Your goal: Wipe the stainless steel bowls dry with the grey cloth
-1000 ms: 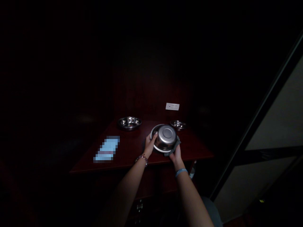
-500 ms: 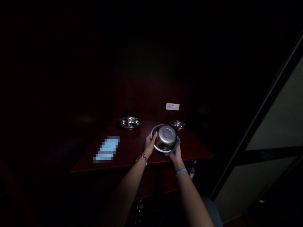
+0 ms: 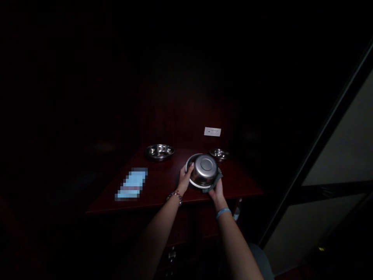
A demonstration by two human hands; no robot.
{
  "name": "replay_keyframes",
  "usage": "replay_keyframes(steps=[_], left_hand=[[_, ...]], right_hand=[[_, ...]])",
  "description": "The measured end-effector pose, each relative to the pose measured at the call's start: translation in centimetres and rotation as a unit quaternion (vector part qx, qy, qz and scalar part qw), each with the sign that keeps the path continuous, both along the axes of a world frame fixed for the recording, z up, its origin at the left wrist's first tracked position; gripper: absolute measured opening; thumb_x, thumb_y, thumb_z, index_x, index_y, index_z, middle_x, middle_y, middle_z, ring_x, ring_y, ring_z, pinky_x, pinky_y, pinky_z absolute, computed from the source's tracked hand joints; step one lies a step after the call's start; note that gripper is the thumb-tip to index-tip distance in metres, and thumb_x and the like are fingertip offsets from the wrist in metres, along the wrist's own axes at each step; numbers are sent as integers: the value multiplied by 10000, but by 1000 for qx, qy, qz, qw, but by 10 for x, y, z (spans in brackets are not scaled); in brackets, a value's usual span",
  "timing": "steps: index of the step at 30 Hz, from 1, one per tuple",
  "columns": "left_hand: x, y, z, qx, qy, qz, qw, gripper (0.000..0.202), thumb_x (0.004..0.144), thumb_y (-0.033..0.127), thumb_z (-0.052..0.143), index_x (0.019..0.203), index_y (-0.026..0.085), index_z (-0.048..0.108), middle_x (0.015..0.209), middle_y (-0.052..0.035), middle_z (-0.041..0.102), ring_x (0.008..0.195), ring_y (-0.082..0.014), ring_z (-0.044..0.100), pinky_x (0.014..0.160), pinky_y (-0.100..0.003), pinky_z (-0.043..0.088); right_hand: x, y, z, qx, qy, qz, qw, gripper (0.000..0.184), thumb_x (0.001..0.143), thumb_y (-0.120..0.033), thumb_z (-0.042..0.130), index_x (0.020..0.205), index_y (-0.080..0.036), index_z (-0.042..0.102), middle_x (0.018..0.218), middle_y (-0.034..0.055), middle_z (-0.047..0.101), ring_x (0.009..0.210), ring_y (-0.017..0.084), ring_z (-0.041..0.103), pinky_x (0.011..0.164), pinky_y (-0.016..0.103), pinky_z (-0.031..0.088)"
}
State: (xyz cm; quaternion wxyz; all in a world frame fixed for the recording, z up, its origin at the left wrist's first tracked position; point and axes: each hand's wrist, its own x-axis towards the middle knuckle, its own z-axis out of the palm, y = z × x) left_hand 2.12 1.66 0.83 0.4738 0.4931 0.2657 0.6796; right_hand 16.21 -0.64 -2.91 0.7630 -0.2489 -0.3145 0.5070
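An upturned steel bowl [image 3: 204,170] is held just above the dark red table [image 3: 163,186], its base tilted toward me. My left hand [image 3: 184,179] grips the bowl's left rim, thumb on the outside. My right hand [image 3: 217,189] holds a grey cloth [image 3: 214,183] against the bowl's lower right side, fingers closed round the cloth. A beaded bracelet sits on my left wrist and a blue band on my right.
A wide steel dish [image 3: 159,151] stands at the table's back left and a small steel bowl [image 3: 219,154] at the back right. A pale blue blurred flat item [image 3: 132,183] lies on the left. A white wall socket [image 3: 212,131] is behind. A door frame stands at right.
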Motion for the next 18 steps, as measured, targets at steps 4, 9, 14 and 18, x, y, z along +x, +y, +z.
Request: replay_keyframes(steps=[4,9,14,18], left_hand=[[-1,0,-1,-4,-1,-6,1000,556,750,612,728,1062,152,746,1133,-125,757,1123,-301,666,1019,-407,485],[0,3,-5,-40,-22,-1,999,560,767,637,708,1075,170,741,1189,-126,741,1195,-309,638,1081,-426,450],[2,9,-10,-108,-46,21,993,506,826,631,656,1073,196,731,1236,-132,724,1227,-305,630,1089,-436,457],[4,14,-11,-73,-48,-18,996,560,871,680,540,1061,195,744,1215,-112,740,1205,-285,650,1072,-409,483]], right_hand=[[-1,-2,2,2,-15,6,1000,565,876,-663,487,1162,-208,664,1238,89,727,1288,260,608,1133,503,441],[-2,-5,4,1,-16,-8,1000,550,879,-661,500,1149,-212,669,1211,75,741,1285,258,609,1158,490,417],[-2,-6,5,-7,-22,-7,1000,527,892,-657,491,1137,-231,683,1229,81,735,1305,261,597,1158,499,417],[-2,-6,4,0,-24,-9,1000,552,887,-666,492,1150,-222,687,1190,82,752,1294,261,606,1141,505,430]])
